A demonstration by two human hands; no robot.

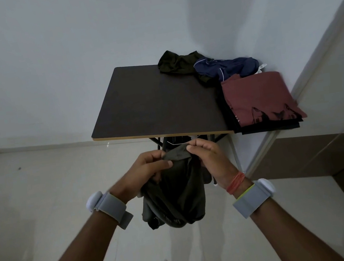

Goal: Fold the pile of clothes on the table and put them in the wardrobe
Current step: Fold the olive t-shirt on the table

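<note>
You are holding a dark olive-grey cloth garment (pixel 176 188) in the air just in front of the near edge of the dark brown rectangular table (pixel 151 104), your left hand (pixel 150 167) and right hand (pixel 210 158) both pinching its top edge while the rest is hanging down bunched. On the table's far right, a crumpled dark green garment (pixel 175 64) and a crumpled navy garment (pixel 226 68) are lying touching each other, and just beside them a folded maroon printed shirt (pixel 258 98) is resting on folded black cloth (pixel 267 127).

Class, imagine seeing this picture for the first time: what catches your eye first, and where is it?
Both hands, left hand and right hand, pinch a dark olive garment that hangs in the air in front of the table. On the table's right side lies a folded maroon shirt, with crumpled clothes behind it at the far corner.
</note>
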